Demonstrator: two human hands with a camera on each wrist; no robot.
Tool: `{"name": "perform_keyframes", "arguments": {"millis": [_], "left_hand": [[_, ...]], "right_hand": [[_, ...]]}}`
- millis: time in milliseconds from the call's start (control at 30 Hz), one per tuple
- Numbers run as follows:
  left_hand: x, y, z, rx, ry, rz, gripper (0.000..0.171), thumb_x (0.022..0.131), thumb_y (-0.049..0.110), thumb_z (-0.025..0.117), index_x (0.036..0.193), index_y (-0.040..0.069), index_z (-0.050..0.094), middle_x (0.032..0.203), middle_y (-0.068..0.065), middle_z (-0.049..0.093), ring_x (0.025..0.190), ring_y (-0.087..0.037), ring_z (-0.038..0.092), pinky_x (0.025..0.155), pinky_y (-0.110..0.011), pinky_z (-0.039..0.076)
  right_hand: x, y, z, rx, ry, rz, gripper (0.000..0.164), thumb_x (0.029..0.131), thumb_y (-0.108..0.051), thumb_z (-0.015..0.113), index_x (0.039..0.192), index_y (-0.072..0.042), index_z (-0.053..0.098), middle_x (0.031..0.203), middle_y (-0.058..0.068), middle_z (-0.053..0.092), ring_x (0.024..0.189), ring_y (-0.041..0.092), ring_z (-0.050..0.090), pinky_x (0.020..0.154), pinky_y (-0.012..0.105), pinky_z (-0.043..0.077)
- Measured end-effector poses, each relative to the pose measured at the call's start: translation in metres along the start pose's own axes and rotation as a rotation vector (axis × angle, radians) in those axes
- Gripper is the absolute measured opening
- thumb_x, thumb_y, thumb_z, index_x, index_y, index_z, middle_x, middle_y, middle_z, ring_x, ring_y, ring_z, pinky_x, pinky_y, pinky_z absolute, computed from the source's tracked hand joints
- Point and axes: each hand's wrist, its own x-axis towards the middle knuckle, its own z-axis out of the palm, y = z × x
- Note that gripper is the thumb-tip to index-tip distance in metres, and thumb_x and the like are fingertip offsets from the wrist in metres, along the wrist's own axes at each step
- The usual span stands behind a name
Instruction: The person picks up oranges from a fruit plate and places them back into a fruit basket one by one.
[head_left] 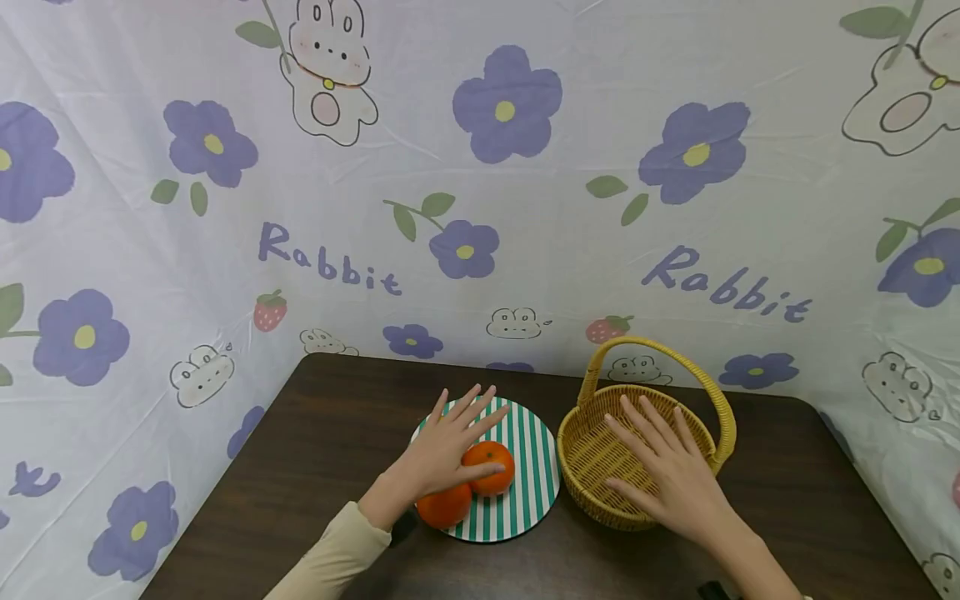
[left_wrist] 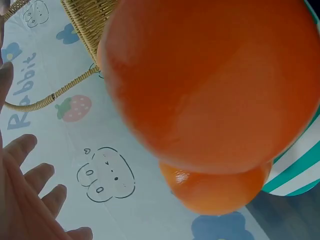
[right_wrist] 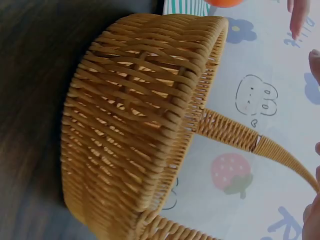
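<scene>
Oranges (head_left: 446,507) rest on a striped plate (head_left: 536,467) left of the basket (head_left: 600,506) (presumably so they don't roll); the left hand (head_left: 444,454) spreads over them, the right hand (head_left: 673,479) over the basket, both grasping nothing.

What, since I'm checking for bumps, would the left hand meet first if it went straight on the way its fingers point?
Probably the patterned cloth behind the table: the left hand seems to point forward over the striped plate, with nothing else visible in that line. Its height is unclear.
</scene>
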Motion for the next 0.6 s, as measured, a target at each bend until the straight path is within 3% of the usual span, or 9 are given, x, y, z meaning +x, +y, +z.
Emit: {"name": "perform_keyframes", "arguments": {"millis": [233, 600], "left_hand": [[-0.006, 0.001, 0.007, -0.068, -0.027, -0.048, 0.078, 0.087, 0.059, 0.050, 0.149, 0.022, 0.021, 0.156, -0.003, 0.012, 0.142, -0.025, 0.016, 0.111, -0.057, 0.010], [-0.009, 0.007, 0.012, -0.153, -0.057, -0.108, 0.075, 0.089, 0.058, 0.047, 0.149, 0.020, 0.023, 0.153, -0.008, 0.022, 0.139, -0.025, 0.024, 0.110, -0.057, 0.015]], "right_hand": [[-0.010, 0.002, -0.001, 0.024, 0.046, 0.013, 0.074, 0.087, -0.066, 0.041, 0.144, -0.020, 0.037, 0.152, 0.009, 0.025, 0.142, 0.027, 0.012, 0.114, 0.050, -0.002], [-0.023, 0.005, -0.004, 0.087, 0.129, 0.044, 0.072, 0.088, -0.064, 0.042, 0.141, -0.015, 0.042, 0.150, 0.014, 0.029, 0.141, 0.031, 0.016, 0.114, 0.051, 0.001]]}}
